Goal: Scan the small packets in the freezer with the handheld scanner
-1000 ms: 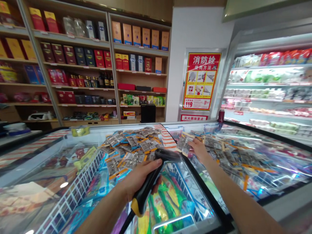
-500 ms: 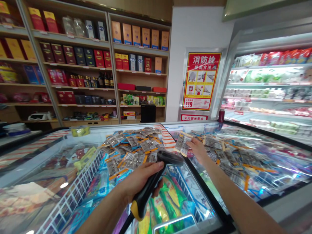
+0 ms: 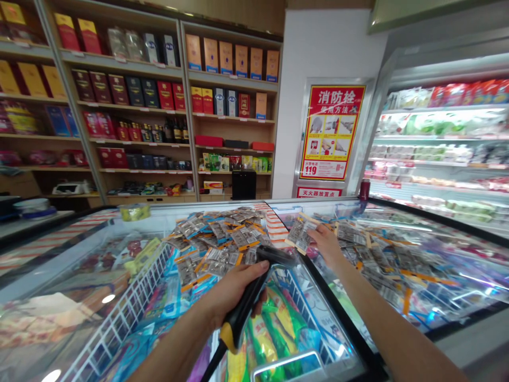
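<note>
My left hand [image 3: 238, 286] is wrapped round the handle of a black and yellow barcode scanner [image 3: 251, 297], its head tilted to the right and its cord running down toward me. Between the fingers and thumb of my right hand [image 3: 324, 244] is a small flat snack packet [image 3: 302, 232], held up by its right edge with a printed side showing. The scanner's head sits just below and left of that packet, apart from it. Many similar packets lie in a loose heap [image 3: 222, 233] on the freezer's glass top, and another spread [image 3: 382, 260] lies beyond my right hand.
Beneath the glass of the chest freezer, a white wire basket [image 3: 131, 297] stands beside green and yellow bags [image 3: 274, 323]. A roll of tape [image 3: 135, 211] and a dark red can [image 3: 364, 189] rest near the far edge. Shelves of boxes [image 3: 137, 91] line the back wall; a lit fridge [image 3: 441, 138] stands right.
The whole view has shifted slightly to the right. My hands keep their holds on the scanner and the packet, with hardly any movement between them.
</note>
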`<state>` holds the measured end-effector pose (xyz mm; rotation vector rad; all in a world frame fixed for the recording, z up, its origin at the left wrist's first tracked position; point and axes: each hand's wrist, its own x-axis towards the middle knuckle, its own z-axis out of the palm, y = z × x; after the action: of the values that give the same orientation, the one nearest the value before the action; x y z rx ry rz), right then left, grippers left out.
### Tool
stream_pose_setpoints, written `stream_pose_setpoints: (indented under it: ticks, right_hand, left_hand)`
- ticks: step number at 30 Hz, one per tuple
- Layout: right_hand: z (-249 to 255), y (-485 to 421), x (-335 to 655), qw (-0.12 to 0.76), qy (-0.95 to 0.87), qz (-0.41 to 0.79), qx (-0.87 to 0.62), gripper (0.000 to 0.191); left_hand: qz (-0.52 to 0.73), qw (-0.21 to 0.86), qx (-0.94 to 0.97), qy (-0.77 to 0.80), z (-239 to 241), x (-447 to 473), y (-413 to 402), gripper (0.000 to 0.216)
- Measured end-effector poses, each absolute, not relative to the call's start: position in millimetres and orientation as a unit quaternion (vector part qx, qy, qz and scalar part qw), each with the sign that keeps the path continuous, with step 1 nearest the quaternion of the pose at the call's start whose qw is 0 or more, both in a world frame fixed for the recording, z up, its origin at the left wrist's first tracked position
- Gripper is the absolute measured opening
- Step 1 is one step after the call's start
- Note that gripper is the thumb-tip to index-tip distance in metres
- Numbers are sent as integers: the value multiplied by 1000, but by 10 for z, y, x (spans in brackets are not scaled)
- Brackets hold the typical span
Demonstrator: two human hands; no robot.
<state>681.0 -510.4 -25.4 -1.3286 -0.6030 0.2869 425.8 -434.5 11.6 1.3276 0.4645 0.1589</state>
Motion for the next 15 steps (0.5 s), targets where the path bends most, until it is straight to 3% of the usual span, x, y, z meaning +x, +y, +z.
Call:
stream_pose_setpoints:
  ticks: [15]
  right_hand:
    - [-208, -5130, 6757, 736, -282, 135, -600, 34]
  left_hand:
    - [88, 788, 577, 196, 157, 4247, -4367, 41]
